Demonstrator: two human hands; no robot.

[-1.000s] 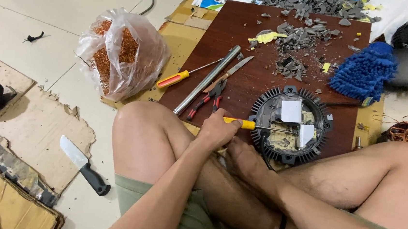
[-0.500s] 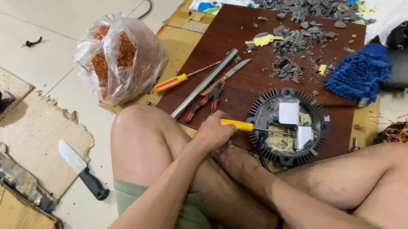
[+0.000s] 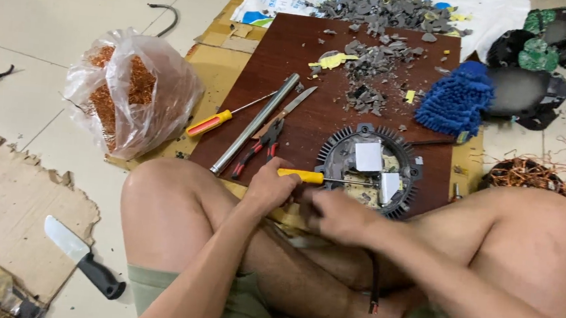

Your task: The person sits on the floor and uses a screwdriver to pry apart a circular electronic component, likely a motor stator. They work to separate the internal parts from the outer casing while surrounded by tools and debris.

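Observation:
My left hand grips a yellow-handled screwdriver; its shaft reaches right into a round black finned part that carries white blocks. This part lies at the near edge of a dark brown board. My right hand sits just below the part's near rim, fingers curled; whether it holds anything I cannot tell. Both forearms rest over my crossed bare legs.
On the board lie a metal tube, red-handled pliers, a knife, an orange-handled screwdriver and grey fragments. A bag of copper wire stands left, a blue mitt and a copper coil right. A black-handled knife lies on cardboard.
The view has shifted slightly. My hands stay at the finned part, with the screwdriver still pushed into it.

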